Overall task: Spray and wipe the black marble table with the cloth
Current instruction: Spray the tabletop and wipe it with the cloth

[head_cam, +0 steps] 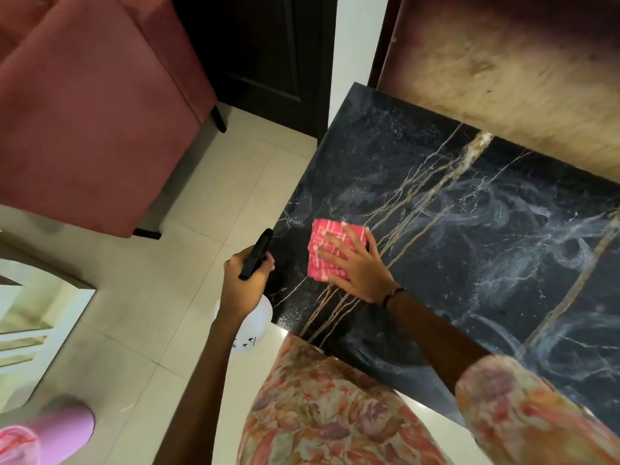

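Note:
The black marble table has gold veins and pale swirled smears across its top. A folded pink checked cloth lies near the table's left edge. My right hand presses flat on the cloth, fingers spread. My left hand is just off the table's left edge, closed around the black trigger head of a spray bottle. The bottle's white body hangs below my wrist over the floor.
A pink upholstered armchair stands to the left on the pale tiled floor. A brownish panel rises behind the table. A dark door is at the back. A mirror-like white frame sits at the far left.

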`<state>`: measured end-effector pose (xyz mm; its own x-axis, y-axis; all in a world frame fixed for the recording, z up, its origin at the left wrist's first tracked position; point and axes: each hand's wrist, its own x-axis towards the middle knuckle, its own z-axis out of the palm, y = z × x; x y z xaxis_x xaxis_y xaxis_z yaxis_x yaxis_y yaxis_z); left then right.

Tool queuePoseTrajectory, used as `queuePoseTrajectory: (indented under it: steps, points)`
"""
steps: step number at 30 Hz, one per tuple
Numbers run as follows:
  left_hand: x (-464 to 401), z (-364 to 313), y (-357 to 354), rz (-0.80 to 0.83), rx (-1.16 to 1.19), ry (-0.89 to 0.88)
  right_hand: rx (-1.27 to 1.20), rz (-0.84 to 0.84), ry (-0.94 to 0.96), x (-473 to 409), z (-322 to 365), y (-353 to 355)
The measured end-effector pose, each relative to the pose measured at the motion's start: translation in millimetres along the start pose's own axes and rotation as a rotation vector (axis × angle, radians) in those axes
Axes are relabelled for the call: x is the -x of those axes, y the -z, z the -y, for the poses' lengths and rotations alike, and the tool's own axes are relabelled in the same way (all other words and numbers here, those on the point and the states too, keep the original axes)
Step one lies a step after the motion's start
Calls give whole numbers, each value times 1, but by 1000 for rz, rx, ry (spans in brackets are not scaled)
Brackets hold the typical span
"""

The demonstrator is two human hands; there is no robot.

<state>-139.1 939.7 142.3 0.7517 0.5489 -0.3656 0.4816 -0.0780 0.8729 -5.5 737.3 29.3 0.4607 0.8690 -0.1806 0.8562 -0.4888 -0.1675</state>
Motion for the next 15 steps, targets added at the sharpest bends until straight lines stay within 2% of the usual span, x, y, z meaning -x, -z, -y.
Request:
queuePoseTrajectory:
  steps: [4, 8, 12, 15]
  points:
    - [-16, -1, 1, 14, -18, -13, -50, 33, -236, -72, 33, 8]
    - [-36, -3, 4, 55, -35, 14, -61, 24, -97, -76, 75, 1]
    - [-56, -10, 3, 117, -76, -9, 2, -34, 84, -20, 51, -10]
    - [-74, -15, 0, 155, -76, 6, 40, -35, -6, -5, 10, -6]
